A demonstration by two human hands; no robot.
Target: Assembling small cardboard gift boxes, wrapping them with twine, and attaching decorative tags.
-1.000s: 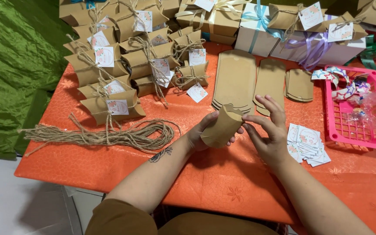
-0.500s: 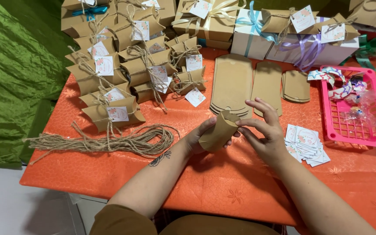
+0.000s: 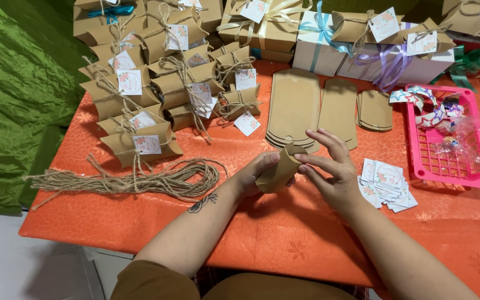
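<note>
A small brown cardboard pillow box point(image 3: 279, 171) is held just above the orange tablecloth point(image 3: 284, 239), tilted with its open end pointing up and right. My left hand point(image 3: 255, 176) grips its lower end from the left. My right hand point(image 3: 331, 169) touches the upper end flap with fingertips, thumb under it. Behind the box lie stacks of flat unfolded box blanks point(image 3: 294, 105).
A bundle of jute twine point(image 3: 140, 179) lies at the left. Several finished tied boxes with tags point(image 3: 156, 94) are piled at the back left, larger ribboned gift boxes point(image 3: 329, 39) at the back. A pile of small tags point(image 3: 385, 183) and a pink basket point(image 3: 418, 161) sit right.
The box stays between both hands at the same spot. My right fingers have shifted on the upper flap, and the box sits slightly lower.
</note>
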